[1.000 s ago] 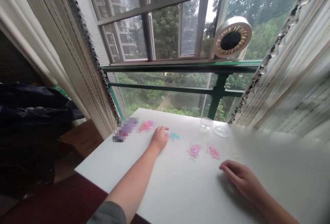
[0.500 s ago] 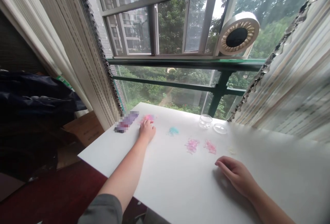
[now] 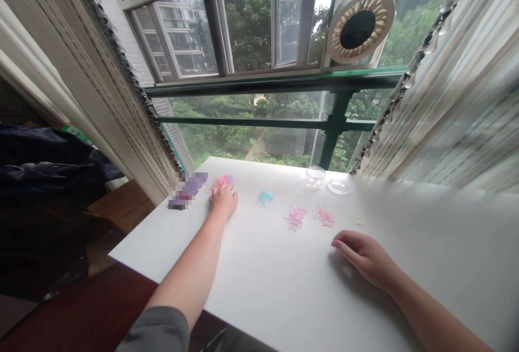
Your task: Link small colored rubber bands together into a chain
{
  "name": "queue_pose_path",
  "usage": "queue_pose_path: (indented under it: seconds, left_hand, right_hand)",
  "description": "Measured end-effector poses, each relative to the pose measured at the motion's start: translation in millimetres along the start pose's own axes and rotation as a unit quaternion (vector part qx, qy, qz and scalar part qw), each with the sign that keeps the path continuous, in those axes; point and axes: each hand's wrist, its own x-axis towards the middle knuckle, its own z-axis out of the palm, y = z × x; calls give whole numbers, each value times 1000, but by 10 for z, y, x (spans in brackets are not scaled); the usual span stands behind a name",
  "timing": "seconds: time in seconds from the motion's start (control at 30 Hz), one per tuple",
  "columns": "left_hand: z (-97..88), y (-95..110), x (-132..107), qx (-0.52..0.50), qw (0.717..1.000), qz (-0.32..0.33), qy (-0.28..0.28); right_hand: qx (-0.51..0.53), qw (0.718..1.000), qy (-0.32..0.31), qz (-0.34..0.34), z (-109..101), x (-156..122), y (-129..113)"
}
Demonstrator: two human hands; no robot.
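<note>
At the far left of the table, my left hand [image 3: 224,200] rests at the near edge of a mixed pile of small coloured rubber bands [image 3: 226,180], mostly pink, orange and lilac. Its thumb stands apart from the fingers, whose tips partly cover the pile. My right hand [image 3: 363,254] is on the right, fingers curled and thumb against them; whatever they may hold is hidden. Between the hands lie a turquoise pile [image 3: 265,197], a lilac-pink pile [image 3: 295,217] and a pink pile [image 3: 325,216]. A few pale yellow bands [image 3: 357,218] lie just beyond my right hand.
A clear round container [image 3: 315,177] stands at the table's back, with a clear lid [image 3: 338,186] beside it. A purple package [image 3: 188,190], partly pixelated, lies on the left. The white table [image 3: 259,287] meets a window with a green railing [image 3: 259,86]; curtains hang on both sides.
The whole view has shifted, so table and piles appear slightly further left and higher. My left hand stays at the mixed pile, and my right hand keeps its curled pose.
</note>
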Motion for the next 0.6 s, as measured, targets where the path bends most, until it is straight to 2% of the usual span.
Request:
queue_pose_path:
  seconds: [0.2,0.3,0.4,0.5,0.6]
  left_hand:
    - [-6,-16,11,-22,999,23,42]
    - [-12,-29,31,-102,990,44,84]
    - [-26,-42,44,-243,965,15,97]
    - [-35,-44,46,-308,946,-11,99]
    - [-17,-5,27,-376,921,-4,106]
  right_hand:
    - [-2,1000,9,-4,-15,-4,-33]
    - [-4,1000,7,-5,-16,-4,-30]
    - [-7,1000,6,-9,-16,-2,-22]
    - [-8,1000,4,-12,-14,2,-8]
    - [-4,1000,3,-9,-7,8,7]
